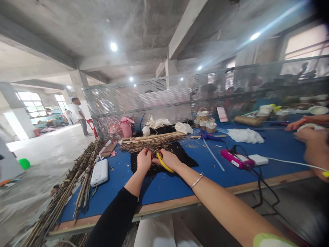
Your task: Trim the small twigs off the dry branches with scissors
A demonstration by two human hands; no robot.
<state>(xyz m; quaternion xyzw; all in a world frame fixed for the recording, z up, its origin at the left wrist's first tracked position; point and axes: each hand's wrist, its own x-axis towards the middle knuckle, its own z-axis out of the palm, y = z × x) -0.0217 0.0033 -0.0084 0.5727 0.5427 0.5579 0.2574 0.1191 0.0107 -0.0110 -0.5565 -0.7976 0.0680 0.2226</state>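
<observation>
My right hand [169, 159] is wrapped round a pair of yellow-handled pliers [163, 164], whose jaws point up and left. Beside it, my left hand [144, 160] is closed in a pinch near the jaws; what lies between its fingers is too small to make out. Both hands are over a black cloth [183, 156] strewn with small plant bits. Just beyond them lies a bundle of thin dry stems [133, 146], with thicker pale sticks [154, 138] along its back.
Long dry stalks [69, 185] hang over the blue table's [154, 192] left edge near a white power bank [99, 172]. To the right sit a magenta device [238, 159], black cables and a blue glue gun [209, 136]. A co-worker's hands [308, 130] are far right.
</observation>
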